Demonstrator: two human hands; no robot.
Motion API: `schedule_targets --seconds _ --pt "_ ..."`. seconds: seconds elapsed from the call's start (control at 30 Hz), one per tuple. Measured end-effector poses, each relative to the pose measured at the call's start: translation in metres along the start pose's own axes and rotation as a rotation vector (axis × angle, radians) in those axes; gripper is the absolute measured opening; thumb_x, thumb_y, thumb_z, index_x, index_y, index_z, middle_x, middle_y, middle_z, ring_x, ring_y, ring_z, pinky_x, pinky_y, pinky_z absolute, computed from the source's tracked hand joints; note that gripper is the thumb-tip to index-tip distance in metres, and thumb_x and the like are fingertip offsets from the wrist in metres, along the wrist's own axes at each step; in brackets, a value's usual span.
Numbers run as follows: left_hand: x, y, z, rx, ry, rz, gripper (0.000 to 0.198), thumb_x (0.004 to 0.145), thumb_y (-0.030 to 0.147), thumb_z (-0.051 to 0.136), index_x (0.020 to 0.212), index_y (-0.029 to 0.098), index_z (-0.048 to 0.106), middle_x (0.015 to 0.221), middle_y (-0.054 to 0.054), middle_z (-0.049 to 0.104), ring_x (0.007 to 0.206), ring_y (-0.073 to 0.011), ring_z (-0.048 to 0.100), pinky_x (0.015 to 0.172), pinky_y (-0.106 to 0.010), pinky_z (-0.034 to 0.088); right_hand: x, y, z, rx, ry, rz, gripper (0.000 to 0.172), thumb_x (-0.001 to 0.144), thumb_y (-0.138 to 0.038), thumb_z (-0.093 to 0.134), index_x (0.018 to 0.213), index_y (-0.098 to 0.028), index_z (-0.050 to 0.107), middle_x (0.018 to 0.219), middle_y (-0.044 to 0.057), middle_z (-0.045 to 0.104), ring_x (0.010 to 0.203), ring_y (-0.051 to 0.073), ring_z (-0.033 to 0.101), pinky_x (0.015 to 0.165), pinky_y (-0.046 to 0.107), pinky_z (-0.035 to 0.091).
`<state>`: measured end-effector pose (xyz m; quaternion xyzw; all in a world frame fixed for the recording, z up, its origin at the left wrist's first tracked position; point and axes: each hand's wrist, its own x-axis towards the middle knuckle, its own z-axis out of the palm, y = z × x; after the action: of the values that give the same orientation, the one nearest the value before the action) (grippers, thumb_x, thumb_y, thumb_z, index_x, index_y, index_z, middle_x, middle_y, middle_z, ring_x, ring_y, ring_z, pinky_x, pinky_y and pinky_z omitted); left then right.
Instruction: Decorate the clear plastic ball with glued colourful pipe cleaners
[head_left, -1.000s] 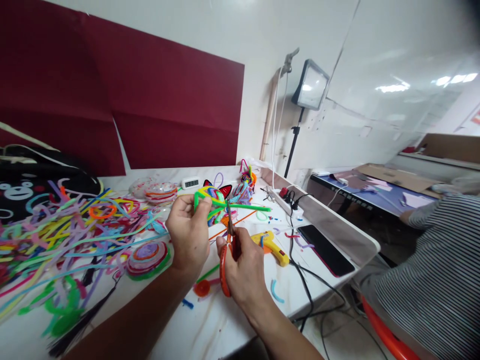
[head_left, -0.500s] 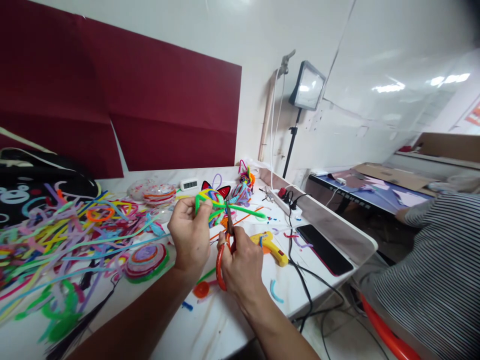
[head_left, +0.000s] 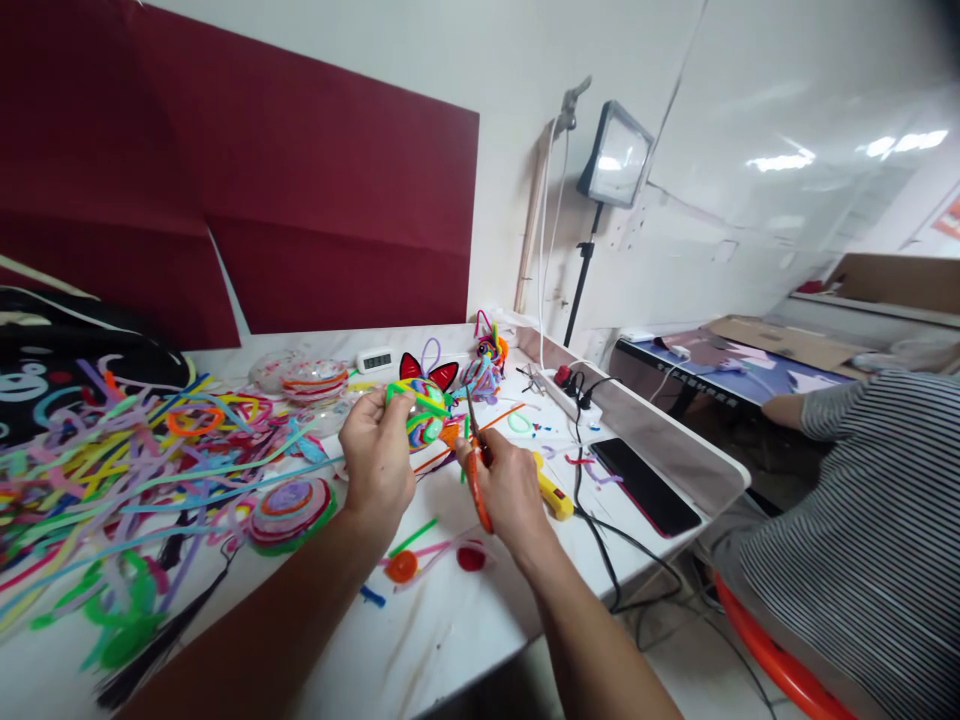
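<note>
My left hand [head_left: 375, 450] pinches a green fuzzy stem [head_left: 394, 390], its fingers closed in front of a colourful craft figure [head_left: 429, 408] with red, black-edged ears. My right hand [head_left: 511, 482] is wrapped round the orange handles of a pair of scissors [head_left: 475, 470]. The blades point up and away, just right of the figure. A short green piece stands out beside the blades. The yellow glue gun [head_left: 553, 490] lies partly hidden behind my right hand.
Many coloured stems [head_left: 150, 440] cover the left side of the table. A coiled disc [head_left: 291, 512], a phone [head_left: 643, 486], a power strip [head_left: 576, 398] and black cables lie around. A person in a striped sleeve [head_left: 862, 500] sits at the right.
The long green stem that ran between the scissor blades no longer extends to the right. My right hand and the scissors have moved right, away from my left hand. A red disc now shows below.
</note>
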<state>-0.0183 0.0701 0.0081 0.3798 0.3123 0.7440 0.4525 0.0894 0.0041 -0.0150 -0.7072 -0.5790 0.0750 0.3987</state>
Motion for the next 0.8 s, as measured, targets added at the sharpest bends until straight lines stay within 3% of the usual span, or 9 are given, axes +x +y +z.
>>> schedule_targets --seconds 0.17,0.33,0.57,0.8 --pt "0.006 -0.002 -0.002 -0.008 -0.049 -0.109 0.019 0.06 0.022 0.075 0.062 0.017 0.057 0.062 0.005 0.06 0.058 -0.0093 0.056 0.06 -0.021 0.045 0.017 0.026 -0.031 -0.086 -0.201 -0.012 0.028 0.087 -0.047 0.061 0.086 -0.021 0.07 0.069 0.003 0.066 0.064 0.017 0.054 0.058 0.026 0.029" --pt "0.006 0.005 0.0 -0.019 -0.093 -0.239 0.022 0.055 0.025 0.079 0.063 0.016 0.06 0.059 0.004 0.061 0.057 -0.0109 0.058 0.058 -0.022 0.047 0.008 0.051 -0.052 -0.262 -0.374 -0.103 0.015 0.082 -0.034 0.066 0.089 -0.021 0.071 0.074 0.003 0.068 0.065 0.016 0.053 0.058 0.026 0.026" --pt "0.001 0.01 0.003 -0.004 -0.157 -0.351 0.027 0.049 0.024 0.081 0.066 0.016 0.061 0.059 0.004 0.061 0.056 -0.0111 0.058 0.057 -0.022 0.048 -0.018 0.071 -0.055 -0.234 -0.523 -0.13 0.031 0.076 -0.02 0.062 0.106 -0.023 0.071 0.081 0.003 0.071 0.068 0.016 0.057 0.06 0.025 0.031" --pt "-0.002 0.015 0.007 0.044 -0.169 -0.451 0.024 0.052 0.02 0.079 0.066 0.017 0.06 0.062 0.002 0.064 0.059 -0.0132 0.062 0.059 -0.025 0.052 -0.013 0.076 -0.057 -0.246 -0.532 -0.231 0.037 0.076 -0.009 0.056 0.109 -0.019 0.071 0.095 0.008 0.072 0.083 0.02 0.064 0.069 0.026 0.038"
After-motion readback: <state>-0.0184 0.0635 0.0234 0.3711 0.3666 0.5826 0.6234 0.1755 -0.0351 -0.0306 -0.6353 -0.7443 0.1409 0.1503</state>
